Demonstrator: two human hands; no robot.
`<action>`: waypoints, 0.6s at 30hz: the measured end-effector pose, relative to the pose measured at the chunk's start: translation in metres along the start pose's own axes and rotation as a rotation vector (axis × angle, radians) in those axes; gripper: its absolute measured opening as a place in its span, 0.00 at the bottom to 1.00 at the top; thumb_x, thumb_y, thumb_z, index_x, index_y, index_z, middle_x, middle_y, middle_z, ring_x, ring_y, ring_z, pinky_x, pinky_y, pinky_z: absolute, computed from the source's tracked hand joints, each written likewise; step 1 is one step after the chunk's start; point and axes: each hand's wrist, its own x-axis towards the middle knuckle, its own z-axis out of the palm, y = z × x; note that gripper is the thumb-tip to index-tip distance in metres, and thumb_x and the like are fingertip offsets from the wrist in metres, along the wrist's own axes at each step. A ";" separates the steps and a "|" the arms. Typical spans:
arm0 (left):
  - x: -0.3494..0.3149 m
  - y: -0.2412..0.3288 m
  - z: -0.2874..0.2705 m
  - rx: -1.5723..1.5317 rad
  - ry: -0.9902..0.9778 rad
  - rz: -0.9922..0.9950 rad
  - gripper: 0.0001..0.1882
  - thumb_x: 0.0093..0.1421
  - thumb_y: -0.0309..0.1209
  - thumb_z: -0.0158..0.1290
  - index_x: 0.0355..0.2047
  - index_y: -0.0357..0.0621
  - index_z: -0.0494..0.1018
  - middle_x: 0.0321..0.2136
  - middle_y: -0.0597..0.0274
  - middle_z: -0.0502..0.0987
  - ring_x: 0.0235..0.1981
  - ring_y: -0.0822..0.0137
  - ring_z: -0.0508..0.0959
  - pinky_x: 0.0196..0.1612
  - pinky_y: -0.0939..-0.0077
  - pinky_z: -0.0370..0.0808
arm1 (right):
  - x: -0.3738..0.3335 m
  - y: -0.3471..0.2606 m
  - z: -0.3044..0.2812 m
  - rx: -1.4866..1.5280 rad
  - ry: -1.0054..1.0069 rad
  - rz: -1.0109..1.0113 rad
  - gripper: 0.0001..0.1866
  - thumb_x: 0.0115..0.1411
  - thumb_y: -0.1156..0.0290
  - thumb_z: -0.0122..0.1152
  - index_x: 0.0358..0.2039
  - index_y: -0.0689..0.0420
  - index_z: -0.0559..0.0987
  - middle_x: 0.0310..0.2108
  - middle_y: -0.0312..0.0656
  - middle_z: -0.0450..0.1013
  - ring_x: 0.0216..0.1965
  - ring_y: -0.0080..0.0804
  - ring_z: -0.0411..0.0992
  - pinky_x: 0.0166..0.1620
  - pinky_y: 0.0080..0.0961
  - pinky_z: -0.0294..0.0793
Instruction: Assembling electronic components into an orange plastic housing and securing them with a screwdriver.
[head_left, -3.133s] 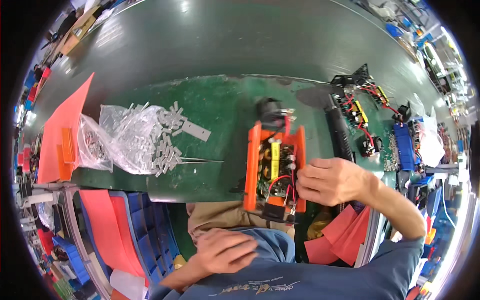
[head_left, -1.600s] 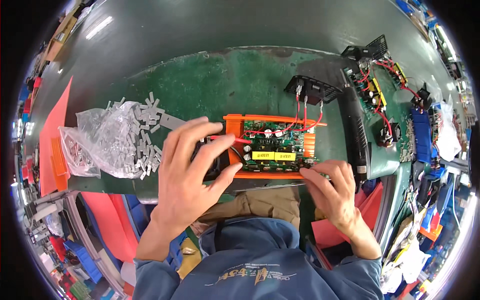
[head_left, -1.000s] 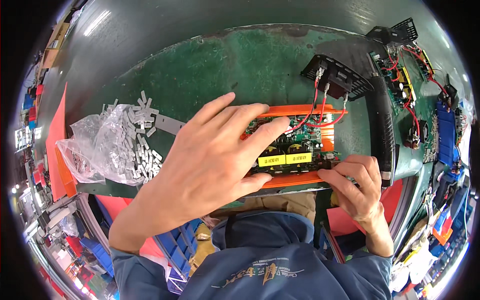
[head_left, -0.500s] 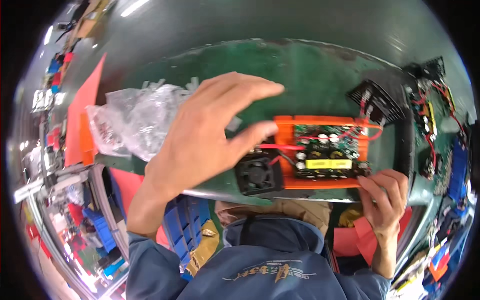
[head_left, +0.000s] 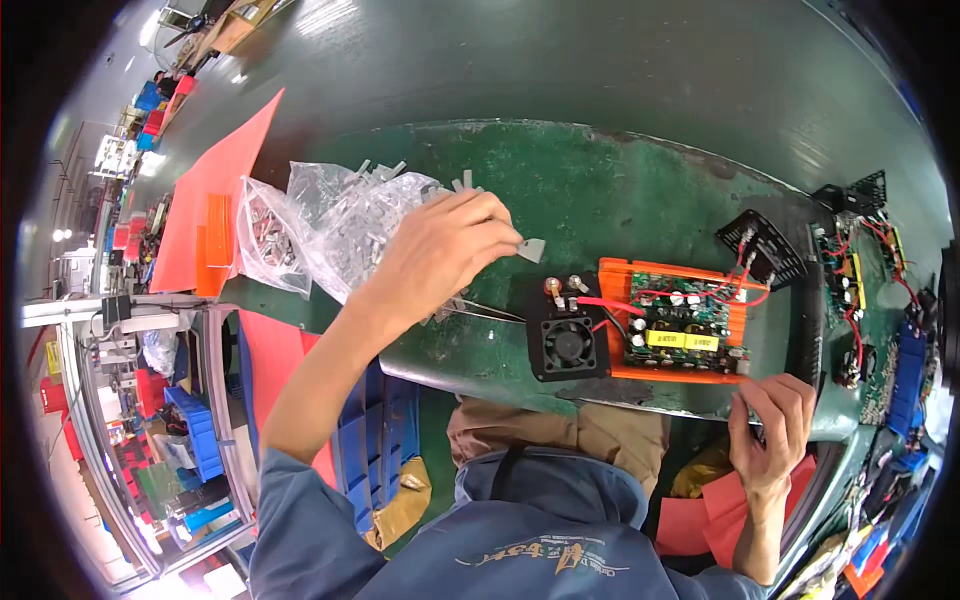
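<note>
My left hand [head_left: 450,245] is over the table with its fingers bent together. Its fingertips meet a small flat grey piece [head_left: 532,250]; the thumb is mostly hidden. To the right lies an orange metal case [head_left: 622,372] with a green circuit board [head_left: 655,290] in it, bearing yellow-wrapped parts. A black panel with a fan [head_left: 568,345] stands at the case's left end, joined by red and black wires. A black grille panel [head_left: 762,248] hangs on red wires at the right end. My right hand [head_left: 775,425] is loosely curled near the case's lower right corner, thumb apart, holding nothing visible.
A clear plastic bag of small grey pieces [head_left: 350,215] lies left of my left hand, with tweezers [head_left: 490,311] near it. Red sheets [head_left: 215,190] stand farther left. More wired boards [head_left: 855,275] lie beyond the black edge [head_left: 812,315] at right.
My left hand has gone from spread fingers to bent fingers touching the small grey piece. My right hand has eased back from the case corner. The whole view has shifted.
</note>
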 end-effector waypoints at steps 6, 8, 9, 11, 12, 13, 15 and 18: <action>0.011 0.031 -0.023 -0.123 0.158 -0.077 0.05 0.64 0.28 0.61 0.40 0.44 0.79 0.37 0.60 0.81 0.39 0.56 0.80 0.45 0.63 0.75 | 0.026 -0.019 -0.007 0.173 -0.010 -0.027 0.18 0.47 0.88 0.71 0.40 0.60 0.81 0.38 0.46 0.78 0.39 0.47 0.75 0.41 0.39 0.76; 0.011 0.070 -0.041 -0.329 0.051 -0.146 0.07 0.65 0.27 0.61 0.42 0.43 0.80 0.37 0.56 0.82 0.38 0.55 0.81 0.43 0.64 0.76 | 0.039 -0.030 -0.005 0.293 0.013 -0.040 0.20 0.46 0.85 0.74 0.42 0.61 0.82 0.40 0.47 0.78 0.40 0.47 0.76 0.43 0.39 0.77; 0.014 0.086 -0.039 -0.441 -0.007 -0.109 0.07 0.64 0.25 0.61 0.43 0.43 0.80 0.37 0.56 0.82 0.37 0.55 0.81 0.42 0.65 0.76 | 0.043 -0.040 -0.001 0.372 0.052 0.037 0.22 0.46 0.82 0.77 0.44 0.61 0.82 0.41 0.48 0.78 0.42 0.48 0.77 0.45 0.38 0.78; 0.019 0.115 -0.033 -0.459 -0.099 0.040 0.09 0.63 0.23 0.62 0.44 0.42 0.80 0.37 0.56 0.82 0.37 0.58 0.81 0.42 0.65 0.76 | 0.052 -0.054 0.009 0.472 0.099 0.058 0.25 0.46 0.79 0.80 0.47 0.62 0.83 0.43 0.50 0.78 0.44 0.47 0.78 0.46 0.37 0.80; 0.016 0.123 -0.024 -0.459 -0.054 0.114 0.12 0.64 0.21 0.62 0.48 0.40 0.78 0.38 0.56 0.83 0.37 0.62 0.83 0.41 0.67 0.78 | 0.052 -0.055 0.012 0.486 0.105 0.007 0.26 0.46 0.78 0.81 0.48 0.62 0.83 0.43 0.50 0.78 0.44 0.47 0.79 0.46 0.36 0.81; 0.015 0.130 -0.019 -0.463 -0.058 0.124 0.12 0.64 0.21 0.62 0.48 0.40 0.78 0.38 0.56 0.83 0.37 0.62 0.83 0.41 0.67 0.78 | 0.045 -0.052 0.016 0.456 0.075 -0.079 0.21 0.50 0.81 0.77 0.46 0.61 0.83 0.42 0.49 0.79 0.41 0.43 0.80 0.42 0.34 0.82; 0.014 0.141 -0.008 -0.774 -0.092 -0.054 0.15 0.66 0.21 0.61 0.53 0.39 0.75 0.39 0.57 0.84 0.36 0.66 0.84 0.40 0.70 0.79 | 0.037 -0.045 0.010 0.471 0.030 -0.032 0.19 0.51 0.83 0.75 0.45 0.60 0.83 0.41 0.48 0.79 0.39 0.42 0.80 0.40 0.33 0.82; 0.019 0.146 -0.004 -0.863 -0.153 -0.132 0.17 0.68 0.23 0.60 0.56 0.38 0.72 0.38 0.58 0.85 0.35 0.73 0.83 0.39 0.76 0.79 | 0.032 -0.034 0.010 0.500 0.010 0.083 0.19 0.52 0.85 0.72 0.45 0.60 0.84 0.39 0.46 0.79 0.36 0.40 0.80 0.37 0.32 0.81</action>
